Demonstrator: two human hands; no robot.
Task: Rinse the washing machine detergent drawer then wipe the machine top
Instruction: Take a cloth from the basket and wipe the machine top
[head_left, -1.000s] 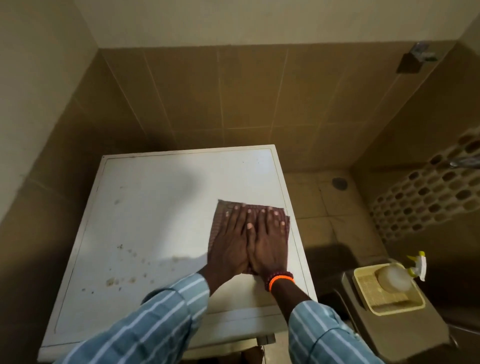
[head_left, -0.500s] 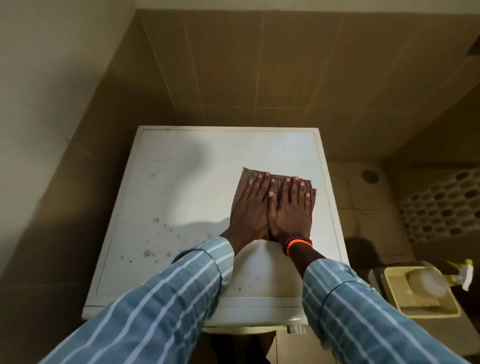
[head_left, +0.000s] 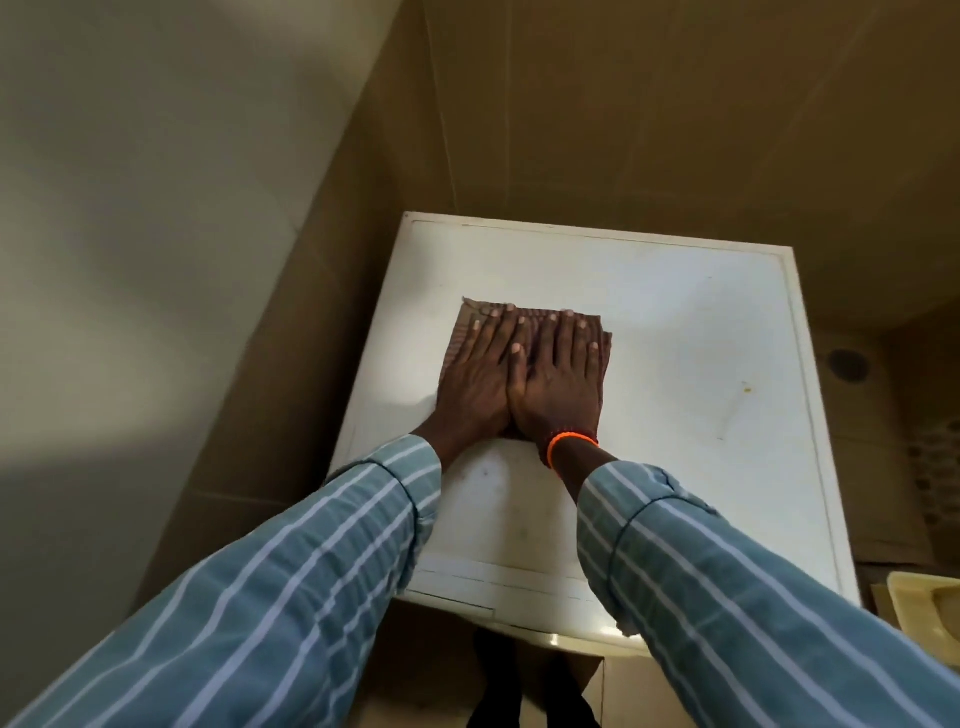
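The white washing machine top (head_left: 701, 364) fills the middle of the view, with a few small specks on its right part. A brown striped cloth (head_left: 467, 327) lies flat on its left half. My left hand (head_left: 475, 382) and my right hand (head_left: 558, 387) press down on the cloth side by side, palms flat and fingers stretched forward, thumbs touching. An orange bracelet (head_left: 571, 441) sits on my right wrist. The hands cover most of the cloth. The detergent drawer is not in view.
Tiled walls close in behind the machine and on its left. To the right, lower down, lies a tiled floor with a round drain (head_left: 848, 365). A yellow tray's corner (head_left: 924, 597) shows at the right edge.
Both hands have slid the cloth from the right side of the machine top over to its left half, staying flat on it. The view has swung left.
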